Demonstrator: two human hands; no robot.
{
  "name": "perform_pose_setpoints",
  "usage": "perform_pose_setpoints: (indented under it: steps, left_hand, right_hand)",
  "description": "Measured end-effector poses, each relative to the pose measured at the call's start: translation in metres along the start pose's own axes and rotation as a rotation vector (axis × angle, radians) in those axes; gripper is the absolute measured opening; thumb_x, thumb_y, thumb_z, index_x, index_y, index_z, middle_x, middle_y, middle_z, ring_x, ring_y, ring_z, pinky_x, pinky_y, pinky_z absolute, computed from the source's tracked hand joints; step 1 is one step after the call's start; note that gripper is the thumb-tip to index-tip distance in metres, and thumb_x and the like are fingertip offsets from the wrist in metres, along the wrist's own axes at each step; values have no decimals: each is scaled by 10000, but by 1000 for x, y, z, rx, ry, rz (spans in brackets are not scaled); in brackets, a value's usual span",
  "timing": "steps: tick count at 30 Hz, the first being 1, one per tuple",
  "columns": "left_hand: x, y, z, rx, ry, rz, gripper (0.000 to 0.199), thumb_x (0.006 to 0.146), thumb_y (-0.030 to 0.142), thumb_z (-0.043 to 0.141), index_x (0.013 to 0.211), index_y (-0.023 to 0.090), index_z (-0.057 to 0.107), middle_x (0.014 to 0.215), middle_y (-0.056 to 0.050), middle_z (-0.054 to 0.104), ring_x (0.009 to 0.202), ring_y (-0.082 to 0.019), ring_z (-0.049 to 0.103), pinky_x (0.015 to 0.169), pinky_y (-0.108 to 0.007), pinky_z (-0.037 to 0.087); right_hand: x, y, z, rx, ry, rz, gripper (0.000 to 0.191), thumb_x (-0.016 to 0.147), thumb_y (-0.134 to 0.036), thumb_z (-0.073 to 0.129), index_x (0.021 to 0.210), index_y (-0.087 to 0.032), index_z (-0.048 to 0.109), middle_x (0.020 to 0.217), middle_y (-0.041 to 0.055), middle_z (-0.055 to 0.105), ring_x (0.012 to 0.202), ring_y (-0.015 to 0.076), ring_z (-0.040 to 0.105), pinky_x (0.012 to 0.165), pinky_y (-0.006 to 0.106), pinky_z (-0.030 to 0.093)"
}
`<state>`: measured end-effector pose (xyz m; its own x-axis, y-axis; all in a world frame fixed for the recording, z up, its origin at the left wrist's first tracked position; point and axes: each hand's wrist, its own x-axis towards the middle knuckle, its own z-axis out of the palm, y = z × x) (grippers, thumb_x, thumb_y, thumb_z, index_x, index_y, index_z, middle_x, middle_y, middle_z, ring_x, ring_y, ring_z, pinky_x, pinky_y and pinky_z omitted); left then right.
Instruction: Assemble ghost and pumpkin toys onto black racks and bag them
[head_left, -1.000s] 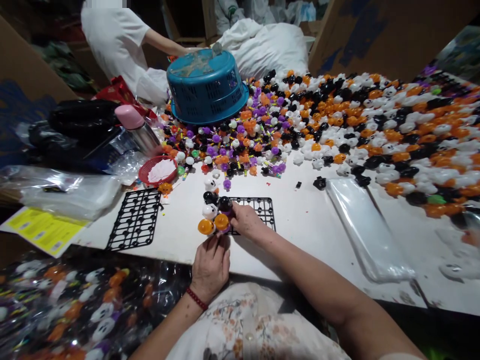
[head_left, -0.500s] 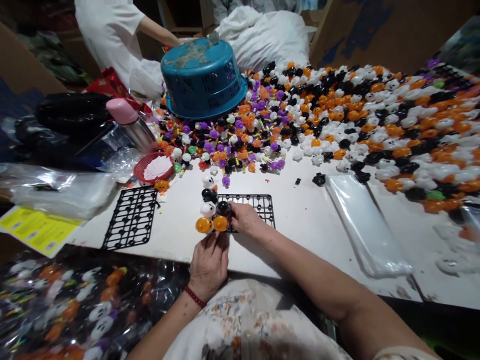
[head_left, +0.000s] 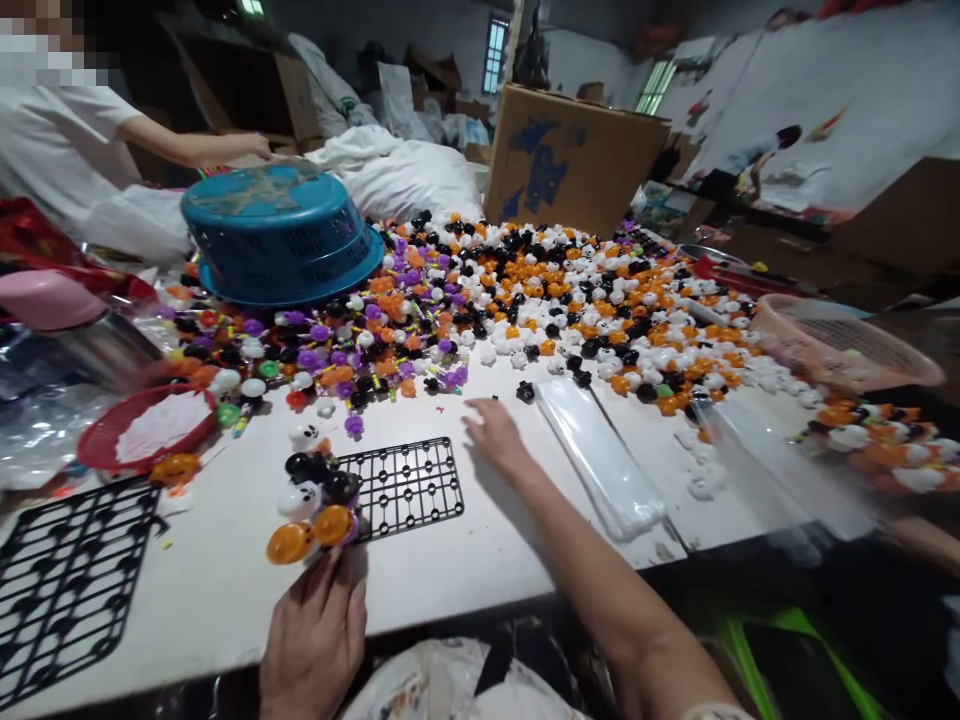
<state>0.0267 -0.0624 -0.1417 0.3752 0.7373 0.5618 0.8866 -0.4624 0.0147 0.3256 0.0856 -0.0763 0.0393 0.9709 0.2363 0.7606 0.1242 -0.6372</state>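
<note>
My left hand [head_left: 315, 625] is at the table's front edge, fingers pressed together, tips at the lower edge of an orange pumpkin-like toy [head_left: 334, 524]. What lies under the fingertips is partly hidden. A second orange toy [head_left: 289, 542], a white ghost-faced toy [head_left: 300, 499] and black toys [head_left: 306, 466] cluster there, over the left end of a black plastic grid [head_left: 409, 485]. My right hand [head_left: 495, 435] is off the grid, above the white table, fingers stretched toward the pile of small orange, white, black and purple toys [head_left: 555, 265]. Nothing shows in it.
A blue basin [head_left: 285, 240] sits upside down on the pile. Clear plastic bags [head_left: 596, 455] lie right of my right hand. At left are another black grid [head_left: 75, 580], a red basket [head_left: 94, 440] and a pink-capped flask [head_left: 82, 325]. A co-worker's arm [head_left: 187, 148] reaches behind the basin.
My right hand has left the toy cluster and moved right and away, toward the pile. My left hand stays at the cluster. The view has swung to the right.
</note>
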Motion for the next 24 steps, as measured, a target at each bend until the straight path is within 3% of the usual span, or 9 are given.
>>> perform_pose_setpoints:
  steps: [2,4,6,8,12,17,21,24]
  left_hand:
    - [0,0,0,10,10,-11,577,872,207,613,1417,135,436,1285,-193,622,1132,-353,585,883,-465,478]
    - [1,0,1,24,16,-8,510,877,211,600,1365,124,481,1269,-191,629,1116,-349,589,883,-469,480]
    - [2,-1,0,63,12,24,413,883,196,580,1289,132,543,1249,-177,641,1113,-344,591,885,-472,480]
    - [2,-4,-2,127,-4,120,303,875,136,559,1172,151,615,1222,-162,656,1143,-349,583,896,-476,477]
    - [-2,-21,-7,278,-54,271,297,822,9,526,1044,142,673,1200,-186,658,1219,-385,547,947,-514,460]
    - [-8,-71,-6,318,-82,196,267,867,82,492,1051,138,678,1192,-179,662,1194,-347,564,984,-511,456]
    - [-1,-99,-9,161,-23,-97,335,934,312,454,1122,114,648,1158,-188,657,1115,-324,592,957,-485,488]
    - [20,-80,-16,-25,38,-398,430,912,415,486,1149,94,646,1190,-216,630,1167,-359,563,1023,-545,438]
  right_hand:
    - [18,37,-26,-252,100,89,386,952,-181,458,1318,-138,569,1365,162,535,1247,290,447,1061,435,370]
    - [33,66,-43,-463,76,122,460,944,-133,415,1395,-109,500,1451,178,446,1283,305,384,1072,429,334]
    - [40,80,-49,-561,4,111,464,925,-92,403,1370,-119,530,1411,171,483,1219,297,414,1029,396,350]
    - [40,83,-46,-570,-53,75,404,894,-57,423,1220,-146,644,1267,154,582,1093,277,471,960,365,378]
    - [26,68,-27,-546,-84,8,299,883,-57,453,1000,-169,705,1064,138,631,950,255,498,854,341,392]
    - [2,42,-11,-446,-94,-23,210,947,-201,486,1034,-195,677,1015,112,630,932,241,544,807,324,417]
    - [-14,13,0,-72,-30,-75,257,924,-235,538,1167,-178,600,1070,104,624,959,227,592,865,344,466]
    - [-27,-19,15,274,0,-124,223,898,-266,589,1109,-194,590,1039,80,627,941,210,613,871,352,503]
